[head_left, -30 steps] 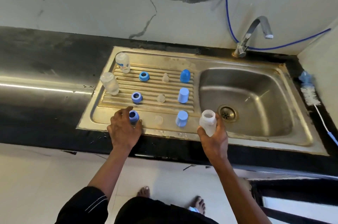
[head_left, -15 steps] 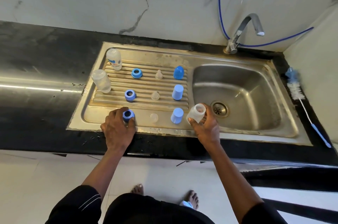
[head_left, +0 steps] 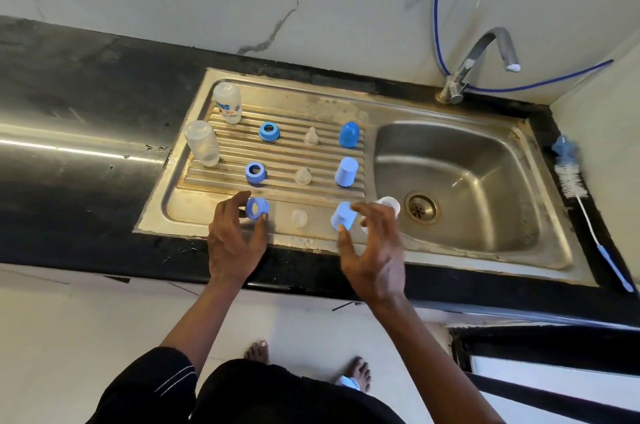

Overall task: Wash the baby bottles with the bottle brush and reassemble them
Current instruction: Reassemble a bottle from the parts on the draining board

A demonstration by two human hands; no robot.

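My left hand (head_left: pixel 235 240) pinches a blue screw ring (head_left: pixel 257 208) between thumb and fingers and tilts it up off the front of the drainboard (head_left: pixel 194 216). My right hand (head_left: pixel 374 250) hovers with its fingers spread over a pale blue cap (head_left: pixel 343 216). Just behind its fingertips, a clear bottle (head_left: pixel 389 206) sits at the basin's left rim, partly hidden. Two more clear bottles (head_left: pixel 227 101) (head_left: pixel 202 143) stand at the drainboard's left. Rings (head_left: pixel 269 131) (head_left: pixel 255 172), nipples (head_left: pixel 311 136) (head_left: pixel 303 176) (head_left: pixel 298 217) and caps (head_left: pixel 349 134) (head_left: pixel 346 171) lie in rows. The bottle brush (head_left: pixel 571 178) rests on the counter at the right.
The steel sink basin (head_left: pixel 485 164) with its drain (head_left: pixel 420 207) lies right of the drainboard, under the tap (head_left: pixel 485 56). A blue hose (head_left: pixel 437 8) hangs down the marble wall. The black counter (head_left: pixel 86 133) stretches left. My bare feet stand on the floor below.
My right hand has let go of the clear bottle and spread its fingers; the bottle now sits by the basin rim. My left hand has tipped the blue ring up.
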